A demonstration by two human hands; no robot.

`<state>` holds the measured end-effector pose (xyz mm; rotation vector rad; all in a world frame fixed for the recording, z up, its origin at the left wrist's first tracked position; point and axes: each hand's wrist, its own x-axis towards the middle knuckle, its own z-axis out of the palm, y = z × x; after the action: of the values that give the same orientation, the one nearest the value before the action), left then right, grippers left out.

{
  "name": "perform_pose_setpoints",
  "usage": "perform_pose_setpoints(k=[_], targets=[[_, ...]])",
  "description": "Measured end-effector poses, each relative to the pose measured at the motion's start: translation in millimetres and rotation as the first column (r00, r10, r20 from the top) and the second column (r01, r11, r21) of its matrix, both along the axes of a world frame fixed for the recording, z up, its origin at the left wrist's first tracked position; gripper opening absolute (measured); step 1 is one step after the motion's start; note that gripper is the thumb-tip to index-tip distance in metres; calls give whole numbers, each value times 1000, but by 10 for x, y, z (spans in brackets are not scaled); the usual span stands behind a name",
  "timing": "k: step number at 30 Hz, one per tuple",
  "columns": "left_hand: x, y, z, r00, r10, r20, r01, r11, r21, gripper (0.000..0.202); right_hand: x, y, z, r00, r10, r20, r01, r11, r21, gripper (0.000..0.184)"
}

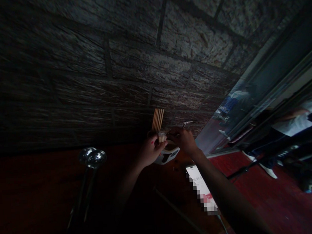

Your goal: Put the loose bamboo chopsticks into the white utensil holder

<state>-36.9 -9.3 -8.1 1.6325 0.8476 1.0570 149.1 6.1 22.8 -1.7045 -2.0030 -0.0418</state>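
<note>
Wrapped around the lower part of a bundle of wooden chopsticks (pixel 158 119) is my left hand (pixel 150 150); the sticks stand nearly upright, with clear plastic around their lower part. Close by on the right, my right hand (pixel 184 140) is closed, its fingertips at the plastic. A thin shiny metal tool (pixel 187 123) juts out above that hand; its kind is too dark to make out. Just below both hands stands a white container (pixel 168 157) with dark markings, partly hidden by them.
Two shiny metal ladles (pixel 92 157) lie on the dark reddish table (pixel 32 191) at left. A lit phone (pixel 197 180) with a cable lies beside my right forearm. Behind rises a stone-block wall (pixel 143 69). At right, people (pixel 288 125) are near a glass door.
</note>
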Motion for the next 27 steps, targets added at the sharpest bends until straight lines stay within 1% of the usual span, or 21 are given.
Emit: perform_pose_setpoints(k=[2, 6, 9, 12, 16, 19, 23, 24, 27], targets=[[0, 1, -5, 1000, -2, 0, 2, 1000, 3, 37, -3, -3, 9, 1000, 17, -26, -17, 1000, -10, 14], [3, 2, -15, 1000, 6, -13, -6, 1000, -9, 37, 2, 0, 29, 995, 41, -88, -48, 996, -76, 12], [7, -1, -14, 1000, 4, -7, -4, 1000, -12, 35, 15, -3, 30, 994, 60, -96, -67, 995, -80, 11], [11, -9, -2, 1000, 9, 5, -8, 1000, -14, 33, 20, -11, 27, 996, 42, -75, -50, 993, -103, 16], [9, -20, 10, 1000, -4, 28, 5, 999, -33, 33, -1, -20, 33, 996, -25, -90, 13, 991, -134, 25], [4, -23, 14, 1000, -3, 11, 4, 1000, -30, 34, -17, -17, 31, 995, -39, -96, 27, 993, -115, 28], [5, -27, 28, 1000, 4, -3, -4, 999, -44, 33, -10, -23, 41, 979, 65, -192, -85, 992, -94, 15], [7, -27, 29, 1000, 3, 0, -3, 999, -49, 33, -5, -31, 55, 974, 73, -216, -92, 993, -78, 14], [11, -14, 12, 1000, 2, 5, -2, 999, -41, 33, 9, -70, 141, 963, 64, -261, -66, 998, 2, 20]])
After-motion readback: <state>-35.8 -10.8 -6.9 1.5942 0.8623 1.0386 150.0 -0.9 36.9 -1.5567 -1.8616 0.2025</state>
